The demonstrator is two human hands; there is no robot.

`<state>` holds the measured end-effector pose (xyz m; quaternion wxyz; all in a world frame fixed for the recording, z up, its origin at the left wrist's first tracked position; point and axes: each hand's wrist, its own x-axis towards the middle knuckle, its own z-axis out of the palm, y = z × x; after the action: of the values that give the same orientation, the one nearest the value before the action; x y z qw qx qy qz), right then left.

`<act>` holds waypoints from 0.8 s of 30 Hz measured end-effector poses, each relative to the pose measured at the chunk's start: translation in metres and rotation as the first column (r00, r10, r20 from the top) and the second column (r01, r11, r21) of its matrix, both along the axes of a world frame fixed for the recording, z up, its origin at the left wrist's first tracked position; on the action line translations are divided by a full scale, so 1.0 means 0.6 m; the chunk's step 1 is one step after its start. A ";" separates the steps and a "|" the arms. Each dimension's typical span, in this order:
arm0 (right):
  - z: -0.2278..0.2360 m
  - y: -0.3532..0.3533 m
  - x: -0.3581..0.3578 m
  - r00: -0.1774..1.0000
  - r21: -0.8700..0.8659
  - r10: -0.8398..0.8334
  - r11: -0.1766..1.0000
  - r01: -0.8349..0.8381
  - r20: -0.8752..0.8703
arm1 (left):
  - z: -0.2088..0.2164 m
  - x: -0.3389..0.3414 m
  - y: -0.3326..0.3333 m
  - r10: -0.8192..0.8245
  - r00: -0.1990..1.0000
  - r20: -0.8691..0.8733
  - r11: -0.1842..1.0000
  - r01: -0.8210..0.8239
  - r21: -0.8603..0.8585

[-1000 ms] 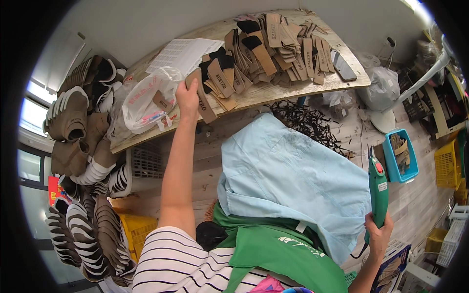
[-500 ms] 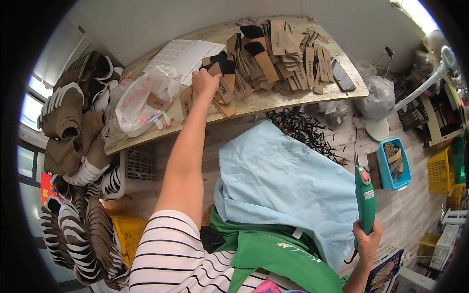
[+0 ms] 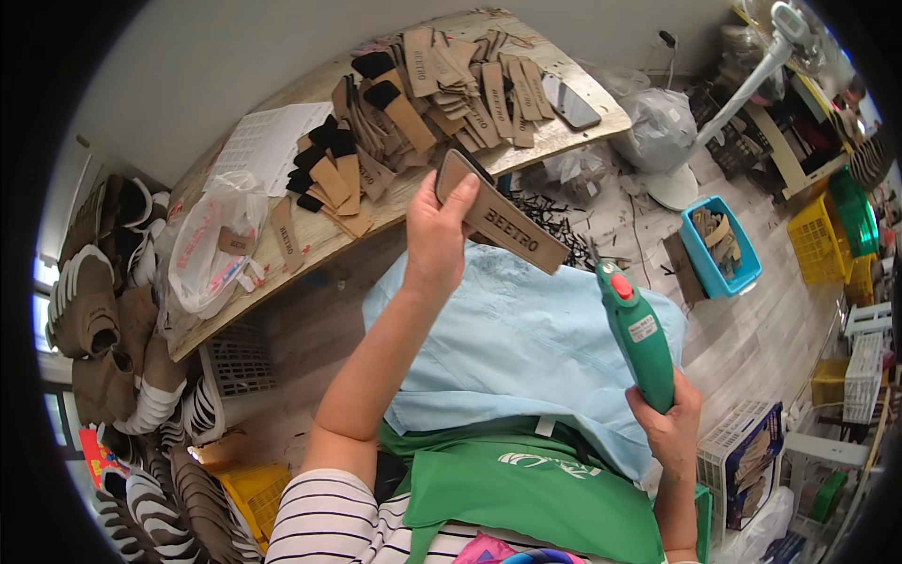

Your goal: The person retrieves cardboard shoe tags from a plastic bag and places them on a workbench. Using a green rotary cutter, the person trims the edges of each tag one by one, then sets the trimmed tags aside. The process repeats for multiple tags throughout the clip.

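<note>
My left hand (image 3: 438,235) is closed on one end of a tan printed strap (image 3: 515,228) with a dark backing, held up over my lap. My right hand (image 3: 669,415) grips a green handheld power cutter (image 3: 639,329) with a red button. Its metal tip points up toward the strap's free end, a small distance from it. A light blue cloth (image 3: 517,348) covers my lap below both hands. On the wooden table (image 3: 310,252) ahead lies a big heap of similar tan straps (image 3: 460,85). A smaller group of straps with black ends (image 3: 334,179) lies nearer its left side.
A plastic bag (image 3: 211,254) and a printed sheet (image 3: 268,141) lie on the table's left; a phone (image 3: 571,101) is at its right end. Black scraps (image 3: 554,216) litter the floor. A blue bin (image 3: 719,246) stands right, stacked shoe parts (image 3: 85,310) left.
My left hand has lifted a strap from the small group and drawn it back over my lap. The cutter has moved left and tilted toward it. The view has shifted right.
</note>
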<state>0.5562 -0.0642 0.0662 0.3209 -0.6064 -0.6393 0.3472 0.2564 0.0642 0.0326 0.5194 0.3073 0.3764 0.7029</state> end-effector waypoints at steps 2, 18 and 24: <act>-0.001 -0.002 -0.007 1.000 0.022 0.005 1.000 -0.005 -0.015 | 0.009 0.078 -0.020 -0.017 0.997 0.075 1.000 0.016 0.013; -0.012 -0.024 0.021 0.999 0.018 -0.040 0.999 0.039 0.016 | -0.019 0.182 -0.045 -0.225 0.973 0.050 0.974 0.224 0.009; -0.008 -0.022 0.011 0.997 0.015 -0.064 0.998 0.065 -0.030 | -0.030 0.191 -0.054 -0.265 0.964 0.021 0.964 0.265 0.011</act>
<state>0.5627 -0.0777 0.0613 0.3459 -0.6192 -0.6173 0.3404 0.3711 0.0317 0.0144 0.6114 0.3493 0.3235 0.6321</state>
